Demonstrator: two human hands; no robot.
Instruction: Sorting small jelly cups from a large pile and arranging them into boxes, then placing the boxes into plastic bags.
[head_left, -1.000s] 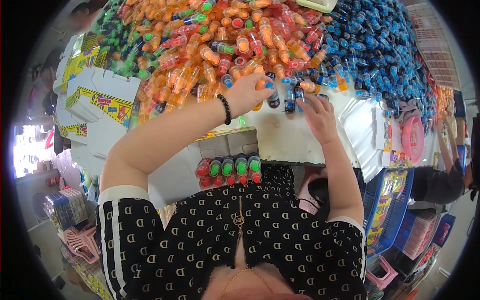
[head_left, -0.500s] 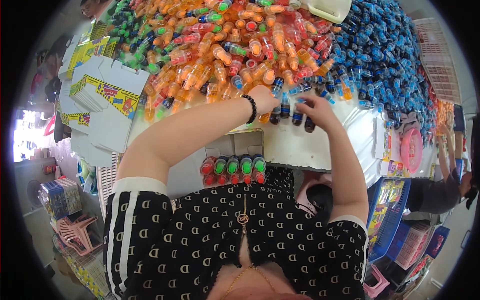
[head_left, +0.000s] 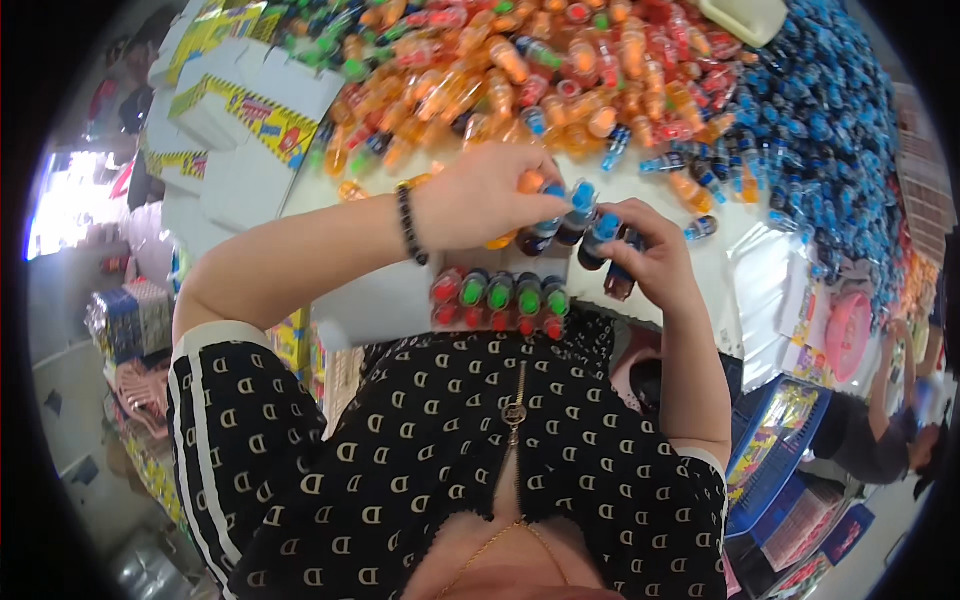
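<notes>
A short row of small dark bottles with blue caps [head_left: 580,205] is squeezed between my two hands, lifted at the table's near edge. My left hand [head_left: 470,200] closes on the row's left end, where an orange-capped bottle [head_left: 530,182] shows by the fingers. At the right end, my right hand [head_left: 655,255] grips with thumb and fingers, its palm hidden. Just nearer to me stands an open white box [head_left: 370,300] with rows of small bottles, some with green caps [head_left: 501,293] and some with red ones [head_left: 447,285].
A large heap of orange and red bottles [head_left: 460,90] covers the table's far side. Blue-capped bottles [head_left: 830,130] pile up at the right. Flat printed cartons [head_left: 240,120] lie at the left. A pink basket [head_left: 848,325] and a blue crate [head_left: 775,440] are at the right.
Both hands have come nearer to me and lower, toward the box. The blue-capped bottles that were on the table are now gathered and raised between them. The whole view has shifted.
</notes>
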